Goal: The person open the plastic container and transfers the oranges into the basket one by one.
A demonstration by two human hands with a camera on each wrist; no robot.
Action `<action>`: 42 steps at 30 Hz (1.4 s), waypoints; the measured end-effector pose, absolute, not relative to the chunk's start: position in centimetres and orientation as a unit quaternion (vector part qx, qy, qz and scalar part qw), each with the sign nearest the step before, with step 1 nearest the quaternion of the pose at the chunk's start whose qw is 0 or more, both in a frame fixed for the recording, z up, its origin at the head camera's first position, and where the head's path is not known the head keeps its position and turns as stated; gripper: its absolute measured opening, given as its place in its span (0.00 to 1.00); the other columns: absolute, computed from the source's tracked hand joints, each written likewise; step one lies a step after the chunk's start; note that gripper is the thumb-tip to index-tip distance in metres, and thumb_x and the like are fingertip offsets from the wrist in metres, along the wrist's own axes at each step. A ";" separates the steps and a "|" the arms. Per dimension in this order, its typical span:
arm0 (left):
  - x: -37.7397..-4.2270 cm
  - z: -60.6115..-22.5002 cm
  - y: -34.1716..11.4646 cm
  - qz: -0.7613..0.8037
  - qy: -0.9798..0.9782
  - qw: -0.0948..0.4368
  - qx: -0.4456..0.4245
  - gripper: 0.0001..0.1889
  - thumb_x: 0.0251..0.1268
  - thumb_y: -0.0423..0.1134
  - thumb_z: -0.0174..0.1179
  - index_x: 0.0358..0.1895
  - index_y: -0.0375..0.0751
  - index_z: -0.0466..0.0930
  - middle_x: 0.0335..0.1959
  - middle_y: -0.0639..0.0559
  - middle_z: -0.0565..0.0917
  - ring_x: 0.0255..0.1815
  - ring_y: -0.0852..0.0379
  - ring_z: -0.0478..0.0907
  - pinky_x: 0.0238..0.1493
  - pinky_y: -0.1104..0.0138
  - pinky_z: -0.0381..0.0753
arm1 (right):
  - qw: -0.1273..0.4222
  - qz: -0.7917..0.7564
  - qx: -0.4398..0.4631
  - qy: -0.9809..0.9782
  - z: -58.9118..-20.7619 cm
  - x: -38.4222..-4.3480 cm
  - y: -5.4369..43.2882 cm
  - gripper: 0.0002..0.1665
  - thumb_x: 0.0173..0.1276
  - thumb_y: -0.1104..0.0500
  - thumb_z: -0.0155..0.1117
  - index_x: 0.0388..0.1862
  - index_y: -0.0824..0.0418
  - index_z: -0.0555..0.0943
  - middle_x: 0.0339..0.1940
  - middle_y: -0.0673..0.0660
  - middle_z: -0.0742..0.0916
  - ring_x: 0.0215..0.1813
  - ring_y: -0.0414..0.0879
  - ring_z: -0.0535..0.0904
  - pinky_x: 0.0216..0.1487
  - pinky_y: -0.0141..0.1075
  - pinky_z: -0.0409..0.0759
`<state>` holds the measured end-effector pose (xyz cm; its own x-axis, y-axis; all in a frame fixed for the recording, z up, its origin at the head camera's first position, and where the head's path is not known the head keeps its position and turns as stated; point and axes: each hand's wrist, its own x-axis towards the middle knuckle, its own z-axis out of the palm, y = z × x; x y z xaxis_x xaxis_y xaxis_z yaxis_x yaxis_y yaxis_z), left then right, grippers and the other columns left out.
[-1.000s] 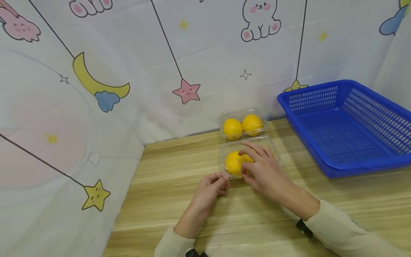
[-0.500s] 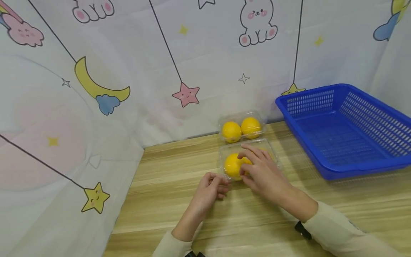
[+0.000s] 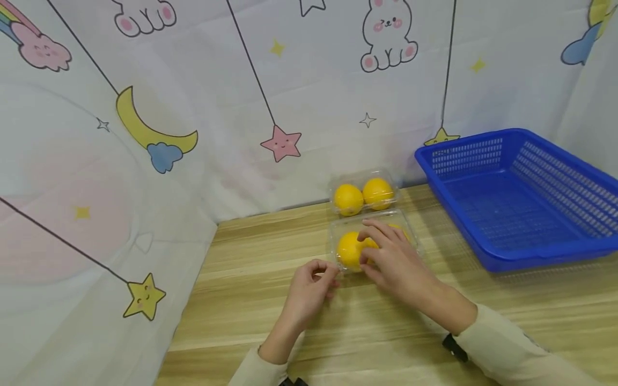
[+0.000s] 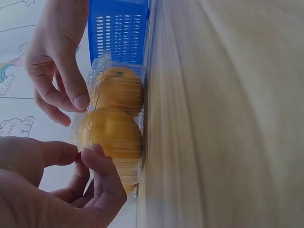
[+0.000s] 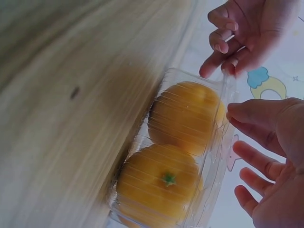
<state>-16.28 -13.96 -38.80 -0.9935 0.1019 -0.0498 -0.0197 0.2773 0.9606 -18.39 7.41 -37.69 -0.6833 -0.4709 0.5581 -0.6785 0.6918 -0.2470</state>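
On the wood-grain surface (image 3: 241,268), the near-left rim corner of a clear rectangular plastic box (image 3: 345,224) of round orange fruits (image 3: 351,251) is pinched by left-hand (image 3: 309,289) fingers; its front rim is pinched by the right hand (image 3: 398,262), other fingers spread, presumably for steadiness.

There are two hands, a left hand (image 3: 311,287) and a right hand (image 3: 401,262); two clear boxes, a far box (image 3: 359,176) and a near box (image 3: 345,223); four oranges, two per box: far left orange (image 3: 348,199), far right orange (image 3: 379,193), near left orange (image 3: 350,250), near right orange (image 5: 156,178); and one blue basket (image 3: 512,256) on the right.
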 end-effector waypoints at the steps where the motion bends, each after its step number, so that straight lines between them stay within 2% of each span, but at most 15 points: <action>1: -16.3 -38.8 -14.0 0.598 0.799 0.051 0.029 0.14 0.79 0.40 0.61 0.48 0.29 0.84 0.47 0.37 0.88 0.39 0.52 0.87 0.37 0.64 0.87 | 0.228 0.226 0.319 -0.892 -37.7 -18.3 7.5 0.11 0.59 0.64 0.84 0.27 0.55 0.87 0.53 0.57 0.86 0.76 0.62 0.71 0.71 0.62 0.70; 6: -16.6 -38.5 -14.0 0.599 0.798 0.063 0.039 0.12 0.79 0.39 0.61 0.48 0.30 0.85 0.46 0.38 0.87 0.36 0.56 0.83 0.36 0.67 0.84 | 0.198 0.253 0.302 -0.897 -37.2 -18.4 8.3 0.09 0.60 0.63 0.83 0.27 0.54 0.89 0.53 0.58 0.86 0.74 0.63 0.72 0.73 0.65 0.67; 9: -16.8 -38.3 -14.0 0.602 0.794 0.067 0.038 0.12 0.79 0.38 0.60 0.48 0.30 0.85 0.46 0.38 0.87 0.35 0.57 0.81 0.35 0.68 0.82 | 0.191 0.279 0.297 -0.893 -36.6 -18.7 9.1 0.07 0.65 0.61 0.80 0.30 0.53 0.88 0.53 0.57 0.86 0.69 0.61 0.76 0.70 0.65 0.70; 13: -17.0 -38.1 -14.0 0.608 0.790 0.072 0.039 0.11 0.80 0.37 0.60 0.48 0.31 0.84 0.47 0.38 0.87 0.35 0.57 0.80 0.35 0.69 0.80 | 0.180 0.332 0.282 -0.882 -36.5 -18.7 10.6 0.02 0.72 0.61 0.74 0.41 0.57 0.88 0.55 0.58 0.86 0.62 0.60 0.78 0.65 0.63 0.72; 15: -17.0 -38.0 -14.1 0.610 0.788 0.073 0.039 0.10 0.80 0.37 0.60 0.48 0.31 0.83 0.47 0.38 0.86 0.36 0.57 0.80 0.35 0.69 0.79 | 0.159 0.364 0.265 -0.878 -36.7 -18.5 11.4 0.09 0.76 0.60 0.69 0.50 0.62 0.87 0.59 0.61 0.84 0.63 0.61 0.77 0.65 0.63 0.72; 19: -17.0 -38.0 -14.1 0.613 0.786 0.074 0.037 0.10 0.80 0.37 0.60 0.48 0.31 0.83 0.47 0.38 0.86 0.35 0.58 0.79 0.34 0.70 0.78 | 0.107 0.432 0.212 -0.870 -37.5 -17.9 12.8 0.22 0.86 0.56 0.55 0.69 0.68 0.76 0.69 0.68 0.75 0.71 0.67 0.70 0.68 0.69 0.69; 22: -16.9 -38.1 -14.2 0.615 0.784 0.076 0.036 0.10 0.80 0.37 0.60 0.48 0.31 0.82 0.47 0.38 0.86 0.35 0.58 0.78 0.34 0.71 0.78 | 0.084 0.467 0.176 -0.862 -37.9 -17.6 13.7 0.25 0.88 0.57 0.49 0.75 0.70 0.69 0.73 0.72 0.70 0.73 0.72 0.67 0.68 0.73 0.67; 25: -16.8 -38.1 -14.2 0.618 0.782 0.077 0.034 0.11 0.80 0.38 0.60 0.49 0.31 0.82 0.48 0.39 0.85 0.35 0.58 0.78 0.34 0.71 0.78 | 0.057 0.501 0.148 -0.851 -38.3 -17.5 14.3 0.27 0.87 0.62 0.46 0.79 0.72 0.63 0.75 0.75 0.68 0.74 0.74 0.66 0.69 0.70 0.68; 27: -16.8 -38.2 -14.3 0.619 0.780 0.078 0.032 0.11 0.80 0.38 0.60 0.49 0.31 0.82 0.48 0.39 0.85 0.35 0.58 0.78 0.33 0.71 0.77 | 0.034 0.517 0.126 -0.846 -38.5 -17.5 14.7 0.30 0.86 0.64 0.45 0.81 0.74 0.58 0.76 0.76 0.68 0.72 0.74 0.69 0.67 0.66 0.73; 29: -16.8 -38.3 -14.3 0.620 0.780 0.080 0.029 0.11 0.81 0.38 0.60 0.49 0.31 0.82 0.47 0.40 0.85 0.35 0.58 0.78 0.33 0.72 0.77 | 0.002 0.538 0.101 -0.837 -38.7 -17.5 15.1 0.31 0.86 0.65 0.44 0.82 0.75 0.54 0.75 0.76 0.68 0.70 0.71 0.72 0.65 0.58 0.78; 31: -16.8 -38.3 -14.3 0.621 0.779 0.081 0.027 0.11 0.81 0.38 0.60 0.49 0.31 0.82 0.47 0.41 0.85 0.35 0.58 0.78 0.34 0.72 0.77 | -0.032 0.553 0.077 -0.829 -38.9 -17.6 15.4 0.32 0.85 0.65 0.43 0.81 0.76 0.53 0.73 0.77 0.69 0.65 0.67 0.77 0.58 0.47 0.83; 34: -16.7 -38.4 -14.3 0.622 0.778 0.084 0.024 0.11 0.81 0.39 0.60 0.49 0.31 0.81 0.47 0.42 0.85 0.35 0.58 0.78 0.34 0.71 0.78 | -0.091 0.572 0.051 -0.814 -39.1 -17.7 15.9 0.28 0.87 0.63 0.43 0.77 0.77 0.55 0.68 0.75 0.72 0.60 0.59 0.81 0.46 0.35 0.84; 38: -16.6 -38.6 -14.2 0.625 0.776 0.087 0.025 0.12 0.81 0.40 0.60 0.49 0.32 0.80 0.47 0.42 0.85 0.36 0.58 0.78 0.34 0.71 0.78 | -0.148 0.589 0.046 -0.793 -39.6 -17.9 16.6 0.22 0.89 0.61 0.41 0.69 0.77 0.63 0.63 0.74 0.77 0.59 0.50 0.84 0.45 0.33 0.84; 42: -16.5 -38.7 -14.2 0.625 0.775 0.091 0.024 0.12 0.81 0.41 0.58 0.51 0.33 0.75 0.50 0.41 0.85 0.37 0.56 0.80 0.36 0.69 0.78 | -0.166 0.608 0.061 -0.774 -40.0 -18.0 16.9 0.22 0.90 0.59 0.42 0.67 0.77 0.66 0.60 0.71 0.82 0.57 0.45 0.85 0.48 0.34 0.84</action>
<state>-16.52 -14.18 -38.65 -0.9822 0.1511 -0.1115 -0.0769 0.2184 0.9728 -18.02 16.95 -40.01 -0.9373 -0.2967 -0.1830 0.1075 0.2533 -0.9614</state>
